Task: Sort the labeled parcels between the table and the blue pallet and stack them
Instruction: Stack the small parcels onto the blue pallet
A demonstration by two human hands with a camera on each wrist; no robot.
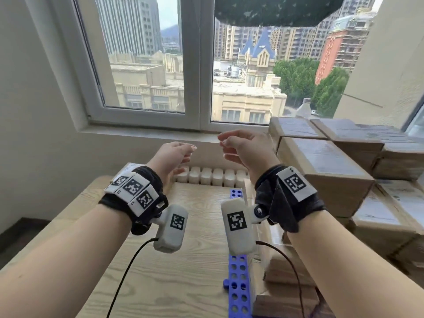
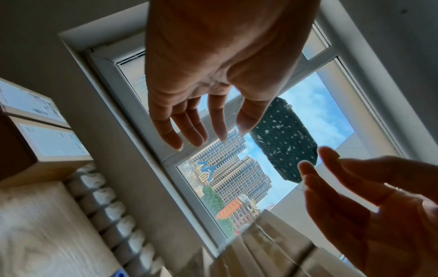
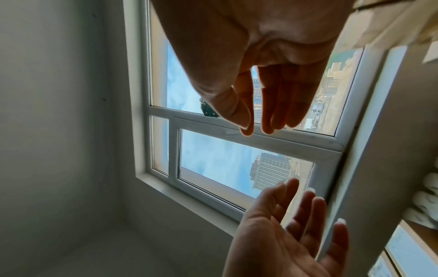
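Both hands are raised in front of the window, palms facing each other a short way apart, and hold nothing. My left hand (image 1: 181, 154) (image 2: 213, 131) has relaxed, nearly straight fingers. My right hand (image 1: 231, 145) (image 3: 257, 129) has fingers and thumb close together but nothing between them. Brown labeled parcels (image 1: 321, 161) are stacked at the right, beside the window sill, and more (image 1: 385, 210) sit lower at the right. The blue pallet (image 1: 237, 285), full of holes, shows as a strip along the right edge of the wooden table (image 1: 172, 260). Another parcel (image 2: 47, 140) lies at the table's far left.
A white ribbed radiator (image 1: 211, 176) runs along the wall behind the table, under the window sill (image 1: 149, 131). A dark speckled cloth (image 1: 275, 10) hangs at the top of the view. Black cables trail from the wrist cameras over the table.
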